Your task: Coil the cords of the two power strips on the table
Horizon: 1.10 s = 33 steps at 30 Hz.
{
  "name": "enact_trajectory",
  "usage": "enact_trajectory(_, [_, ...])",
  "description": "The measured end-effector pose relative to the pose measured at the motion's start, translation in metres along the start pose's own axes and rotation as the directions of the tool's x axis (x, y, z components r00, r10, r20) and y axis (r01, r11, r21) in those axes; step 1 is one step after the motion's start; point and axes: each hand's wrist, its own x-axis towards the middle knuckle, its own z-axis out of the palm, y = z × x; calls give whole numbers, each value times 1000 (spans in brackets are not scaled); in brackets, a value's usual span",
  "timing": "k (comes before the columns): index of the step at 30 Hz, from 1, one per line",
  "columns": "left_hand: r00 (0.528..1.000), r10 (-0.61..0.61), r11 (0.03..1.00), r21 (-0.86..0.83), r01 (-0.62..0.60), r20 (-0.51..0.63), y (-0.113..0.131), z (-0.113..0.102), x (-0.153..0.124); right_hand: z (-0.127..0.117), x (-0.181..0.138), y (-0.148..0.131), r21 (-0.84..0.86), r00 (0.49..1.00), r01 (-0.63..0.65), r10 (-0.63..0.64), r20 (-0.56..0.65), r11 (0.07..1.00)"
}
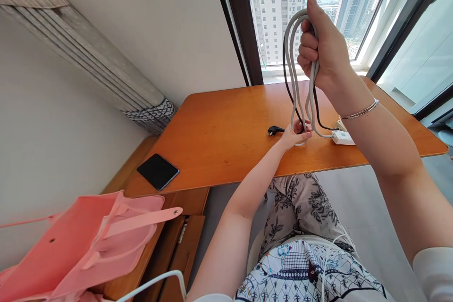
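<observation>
My right hand point(323, 49) is raised above the wooden desk point(226, 132), fist closed round the top of several loops of grey power cord point(295, 75). The loops hang down to my left hand point(295, 134), which rests low on the desk and grips their bottom end. A black cable point(286, 78) runs along with the grey loops. The cord leads to a white power strip point(342, 137) lying on the desk just right of my left hand. A black plug point(275, 130) lies on the desk just left of that hand.
A black phone point(157, 171) lies on a lower wooden cabinet at the left. A pink bag point(81, 245) sits at bottom left. A folded grey blind point(88, 56) leans along the wall. A large window point(314, 9) is behind the desk.
</observation>
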Motion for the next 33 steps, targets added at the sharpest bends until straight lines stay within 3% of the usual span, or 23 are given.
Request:
enact_trajectory(4, [996, 81, 980, 181, -76, -22, -4, 0, 0, 5, 3, -3, 13, 1000, 10, -10, 10, 1000])
enact_trajectory(8, [996, 92, 950, 302, -83, -18, -4, 5, -6, 18, -7, -10, 40, 994, 111, -112, 15, 993])
enact_trajectory(11, [997, 70, 966, 249, -64, -13, -9, 18, -10, 32, -16, -18, 13, 985, 174, -174, -11, 985])
enact_trajectory(16, [995, 82, 994, 76, -78, -50, -14, 36, -8, 45, -21, -22, -14, 984, 175, -175, -10, 984])
enact_trajectory(20, [999, 35, 998, -46, -35, 8, 3, 26, -12, 38, -23, -23, -108, 987, 150, -155, -36, 983])
enact_trajectory(23, [999, 30, 991, -131, -34, -35, 27, 13, -18, 30, -25, -27, -178, 994, 77, -90, -68, 981])
enact_trajectory(25, [997, 40, 990, -129, -48, -65, 43, 8, -21, 28, -26, -29, -151, 997, 60, -67, -41, 987])
enact_trajectory(28, [996, 82, 990, -111, -84, -16, 59, 7, -23, 29, -27, -29, -35, 995, 102, -101, 26, 994])
enact_trajectory(33, [989, 146, 974, -180, -141, 13, 58, 5, -23, 26, -24, -28, 69, 984, 172, -174, 23, 983])
